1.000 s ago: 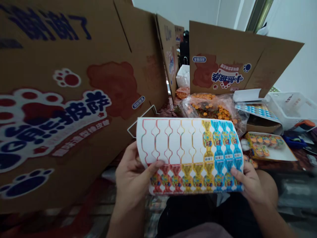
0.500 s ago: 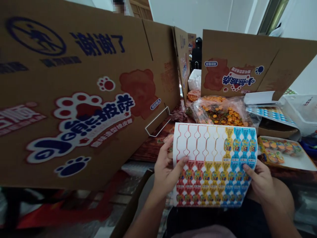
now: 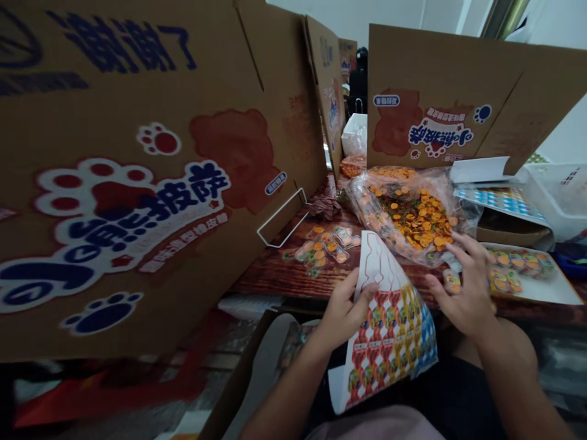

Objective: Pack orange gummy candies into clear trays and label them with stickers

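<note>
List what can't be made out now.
In the head view:
Left hand: some fingertips hidden behind the curled white sheet of red, yellow and blue labels.
Label print: too small, blurred.
Large brown cardboard box: cut off by the left edge.
White plastic bin: cut off by the right edge.

Single head-worn camera, looking forward and down from above the wearer's lap across a wood-grain table. The left hand and right hand lie at close range, right of centre; a printed cardboard carton looms near on the left; an upright cardboard panel and pale wall lie farther back, at upper right.
</note>
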